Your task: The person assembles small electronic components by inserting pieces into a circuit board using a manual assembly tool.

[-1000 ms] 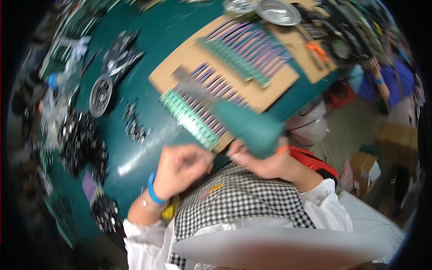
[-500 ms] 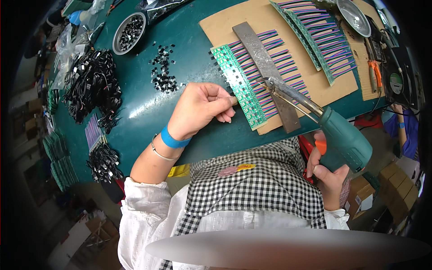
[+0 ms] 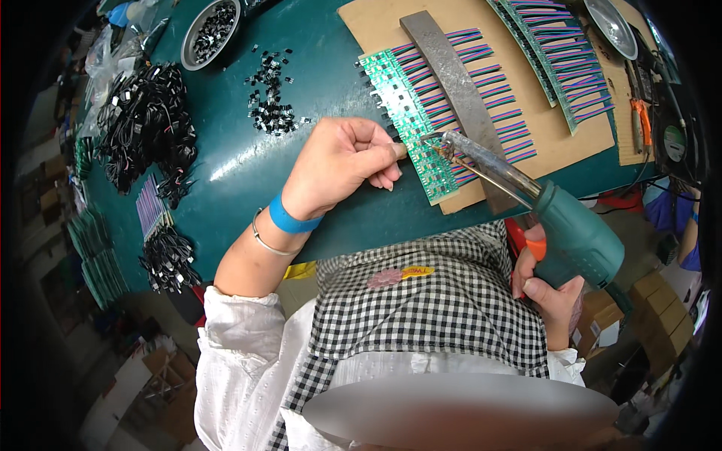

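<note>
My left hand [image 3: 348, 161] is at the left long edge of a green circuit board panel [image 3: 397, 96], thumb and forefinger pinched together there. Whatever the fingertips hold is hidden. Small black parts stick out along that edge above the fingers. In my right hand [image 3: 551, 295] is a green soldering gun [image 3: 579, 234] with an orange trigger, pointing left. Its bent metal tip is over the board's lower half, close to my left fingertips. Striped wires [image 3: 505, 100] run rightward from the board, with a flat metal bar [image 3: 459, 79] lying across them.
Loose black parts [image 3: 272, 105] lie on the green table left of the board; a metal bowl [image 3: 210, 34] holds more. Bundled black cables [image 3: 147, 131] lie farther left. Other wired boards [image 3: 530, 52] rest on the cardboard [image 3: 376, 26], near a metal dish [image 3: 611, 28] and orange-handled pliers [image 3: 641, 124].
The soldering gun's tip has shifted from the wires beside the board's right edge to over the board. My left hand stays pinched at the left edge. The whole view has shifted slightly.
</note>
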### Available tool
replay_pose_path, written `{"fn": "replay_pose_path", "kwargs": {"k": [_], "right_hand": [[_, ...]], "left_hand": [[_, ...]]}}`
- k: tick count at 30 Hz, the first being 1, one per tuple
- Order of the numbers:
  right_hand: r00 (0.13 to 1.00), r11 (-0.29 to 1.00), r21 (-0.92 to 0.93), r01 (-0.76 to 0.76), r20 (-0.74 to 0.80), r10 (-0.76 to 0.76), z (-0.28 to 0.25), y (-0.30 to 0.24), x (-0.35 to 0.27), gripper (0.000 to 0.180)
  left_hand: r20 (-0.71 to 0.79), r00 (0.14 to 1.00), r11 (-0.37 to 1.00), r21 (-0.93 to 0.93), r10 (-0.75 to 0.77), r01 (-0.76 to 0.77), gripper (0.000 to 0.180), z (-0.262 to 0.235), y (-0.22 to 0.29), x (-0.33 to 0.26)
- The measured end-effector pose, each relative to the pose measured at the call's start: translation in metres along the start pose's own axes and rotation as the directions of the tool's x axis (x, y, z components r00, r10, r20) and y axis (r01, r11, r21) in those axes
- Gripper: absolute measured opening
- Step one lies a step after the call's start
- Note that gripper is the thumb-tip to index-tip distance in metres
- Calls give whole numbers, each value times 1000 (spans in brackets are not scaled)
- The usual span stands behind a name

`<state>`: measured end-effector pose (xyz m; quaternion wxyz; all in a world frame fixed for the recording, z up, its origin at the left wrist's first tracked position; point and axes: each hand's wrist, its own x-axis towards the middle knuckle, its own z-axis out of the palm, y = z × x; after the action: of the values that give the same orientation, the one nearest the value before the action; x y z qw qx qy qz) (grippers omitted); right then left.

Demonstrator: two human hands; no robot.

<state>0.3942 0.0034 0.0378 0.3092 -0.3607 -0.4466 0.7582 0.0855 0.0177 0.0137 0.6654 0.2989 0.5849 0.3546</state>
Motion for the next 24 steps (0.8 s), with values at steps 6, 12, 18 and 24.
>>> {"fn": "replay_pose_path", "kwargs": {"k": [6,12,18,24], "right_hand": [[997,1000,7,-11,-71,11,6,-1,1,57],[998,999,-29,-39,-47,38,6,0,1,57],[997,998,-22,-51,-53,50,8,3,3,56],[990,998,-50,-32,-137,25,12,5,3,59]], "left_hand": [[-7,1000,999,13,30,-30,13,0,-1,1],[-2,1000,1000,1,28,-28,13,1,-3,0],[-2,1000,999,-23,27,-27,15,-1,-5,1],[10,1000,999,-22,24,-23,15,-1,-6,0]]}}
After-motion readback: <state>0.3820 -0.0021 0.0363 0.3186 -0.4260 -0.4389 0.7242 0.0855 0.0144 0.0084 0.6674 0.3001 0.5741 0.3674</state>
